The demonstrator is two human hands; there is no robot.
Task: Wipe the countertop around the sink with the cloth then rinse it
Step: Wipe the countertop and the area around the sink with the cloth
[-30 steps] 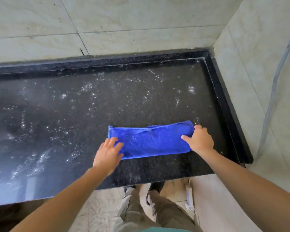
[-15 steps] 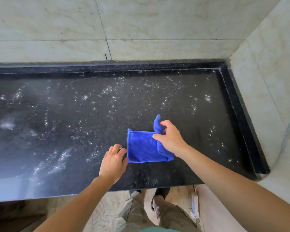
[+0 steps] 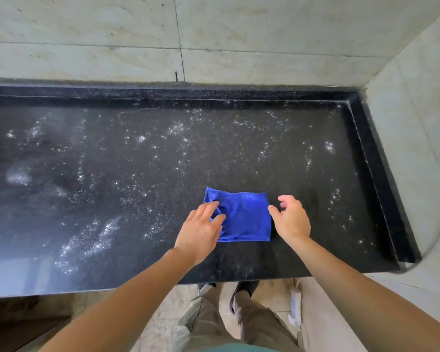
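Lying folded into a small rectangle, the blue microfibre cloth [image 3: 241,217] sat between the two hands on the black speckled stone countertop [image 3: 142,174]. The left hand [image 3: 201,232] rested its loosely spread fingers on the cloth's left edge, gripping nothing. The right hand [image 3: 291,219] hovered just beside the cloth's right edge, fingers open and curled, with white powdery flecks [image 3: 97,237] scattered far to the left of both hands.

Looks like a home kitchen or utility corner: black speckled granite bench [image 3: 163,174] with raised lip, set into a corner of pale marble-look wall tiles [image 3: 264,26], matching tiled floor [image 3: 178,308] below, white residue spots across the stone
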